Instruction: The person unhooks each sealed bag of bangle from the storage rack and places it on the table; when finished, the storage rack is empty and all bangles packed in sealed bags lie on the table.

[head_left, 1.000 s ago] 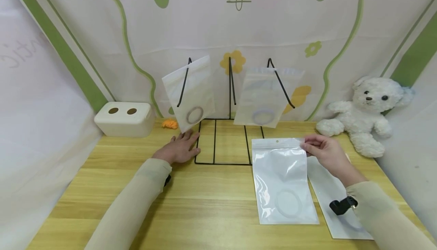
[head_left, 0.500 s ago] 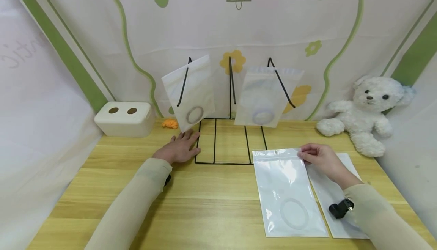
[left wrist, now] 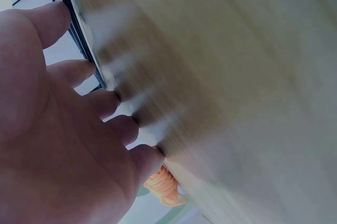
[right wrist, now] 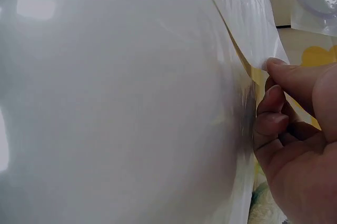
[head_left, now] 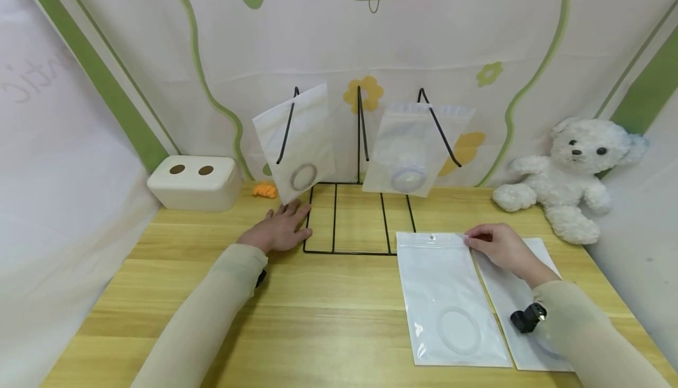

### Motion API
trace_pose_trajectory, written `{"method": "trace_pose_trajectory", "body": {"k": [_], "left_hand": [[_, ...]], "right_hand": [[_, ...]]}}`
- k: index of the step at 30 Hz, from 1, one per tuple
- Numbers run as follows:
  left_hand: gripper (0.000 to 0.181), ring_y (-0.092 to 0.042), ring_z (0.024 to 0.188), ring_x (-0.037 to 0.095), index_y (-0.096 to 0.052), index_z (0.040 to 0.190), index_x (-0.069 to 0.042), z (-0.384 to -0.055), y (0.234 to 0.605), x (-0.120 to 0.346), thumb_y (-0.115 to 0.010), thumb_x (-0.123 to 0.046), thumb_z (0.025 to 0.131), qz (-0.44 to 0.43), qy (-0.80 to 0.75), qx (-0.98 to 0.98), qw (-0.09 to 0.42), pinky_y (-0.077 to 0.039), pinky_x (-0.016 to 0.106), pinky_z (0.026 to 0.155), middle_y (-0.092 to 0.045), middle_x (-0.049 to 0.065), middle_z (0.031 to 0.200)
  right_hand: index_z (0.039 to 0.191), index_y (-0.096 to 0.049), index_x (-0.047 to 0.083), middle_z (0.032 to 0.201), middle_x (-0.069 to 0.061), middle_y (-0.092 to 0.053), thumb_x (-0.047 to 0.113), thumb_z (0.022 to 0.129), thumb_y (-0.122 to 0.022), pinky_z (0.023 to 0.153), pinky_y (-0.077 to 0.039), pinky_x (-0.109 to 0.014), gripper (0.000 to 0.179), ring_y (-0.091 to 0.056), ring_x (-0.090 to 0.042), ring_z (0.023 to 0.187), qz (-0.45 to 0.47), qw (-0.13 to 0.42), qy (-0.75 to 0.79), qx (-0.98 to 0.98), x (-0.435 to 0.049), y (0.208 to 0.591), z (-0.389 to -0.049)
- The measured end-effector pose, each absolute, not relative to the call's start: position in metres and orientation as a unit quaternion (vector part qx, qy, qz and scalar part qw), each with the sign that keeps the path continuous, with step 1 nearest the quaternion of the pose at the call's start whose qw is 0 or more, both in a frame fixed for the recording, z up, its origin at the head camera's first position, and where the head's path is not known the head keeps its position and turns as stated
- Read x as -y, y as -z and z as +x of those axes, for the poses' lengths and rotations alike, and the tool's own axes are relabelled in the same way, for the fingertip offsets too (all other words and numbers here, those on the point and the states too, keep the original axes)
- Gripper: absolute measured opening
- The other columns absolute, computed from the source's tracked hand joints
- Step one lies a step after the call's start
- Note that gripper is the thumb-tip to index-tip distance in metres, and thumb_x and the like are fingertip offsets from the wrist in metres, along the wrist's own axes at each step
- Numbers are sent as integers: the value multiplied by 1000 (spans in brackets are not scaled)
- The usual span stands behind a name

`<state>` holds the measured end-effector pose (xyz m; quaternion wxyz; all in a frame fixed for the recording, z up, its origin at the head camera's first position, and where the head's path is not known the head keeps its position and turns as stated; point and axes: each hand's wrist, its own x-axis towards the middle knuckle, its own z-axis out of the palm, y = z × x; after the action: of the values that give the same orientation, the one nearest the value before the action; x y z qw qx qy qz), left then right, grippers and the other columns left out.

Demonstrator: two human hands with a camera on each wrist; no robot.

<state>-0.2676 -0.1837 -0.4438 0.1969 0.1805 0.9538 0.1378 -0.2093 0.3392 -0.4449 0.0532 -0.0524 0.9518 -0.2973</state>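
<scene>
The right hand (head_left: 500, 249) pinches a white bag (head_left: 445, 282) between thumb and fingertips at the bag's one o'clock corner, while the left hand (head_left: 276, 232) holds nothing, its fingers spread on the wooden table (head_left: 318, 329) at nine o'clock of a black wire rack (head_left: 335, 217); whether the thumb presses on the rack's rail I cannot tell. Taking twelve as the table's far edge, the pinched bag lies at four o'clock, its top covering the rack's near corner, and a ring shows through it near its own five o'clock. Just beside it, at its three o'clock, lies a second white bag (head_left: 505, 294), partly hidden by the right hand and sleeve. The rack stands at twelve; one bag with a ring hangs tilted from its eleven o'clock arm (head_left: 286, 135), another from its one o'clock arm (head_left: 442, 132), and the middle arm (head_left: 363, 126) rises between them. A white box (head_left: 193, 185) with two holes and a small orange bundle (head_left: 265, 190) sit toward ten and eleven, a white teddy bear (head_left: 574, 167) toward two.
</scene>
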Motion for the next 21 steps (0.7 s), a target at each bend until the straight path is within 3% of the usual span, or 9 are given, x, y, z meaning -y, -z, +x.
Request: {"method": "trace_pose_trajectory", "body": {"k": [7,13,21], "left_hand": [[76,-5,165,55,-13,176,-21,-263,435,181,-41,-55,114,179,-138,-953,200,-5,75,131,-1,19,183],[76,-4,166,54,-13,176,-22,-261,430,180,-43,-55,114,181,-141,-951,206,-4,75,131,-1,18,183],[78,-6,165,56,-14,176,-23,-269,445,184,-41,-60,113,185,-147,-952,194,-6,77,130,-1,18,183]], "right_hand": [[114,-81,5,111,-13,-79,17,105,-72,79,-54,-31,18,-65,-16,94,-62,53,279,-957,-340,445,-213],[128,-77,2,115,-15,-78,24,109,-67,73,-52,-30,30,-63,-17,92,-49,67,285,-955,-344,436,-214],[135,-73,1,115,-19,-78,33,111,-63,68,-54,-25,41,-68,-17,91,-52,11,316,-947,-347,415,-218]]}}
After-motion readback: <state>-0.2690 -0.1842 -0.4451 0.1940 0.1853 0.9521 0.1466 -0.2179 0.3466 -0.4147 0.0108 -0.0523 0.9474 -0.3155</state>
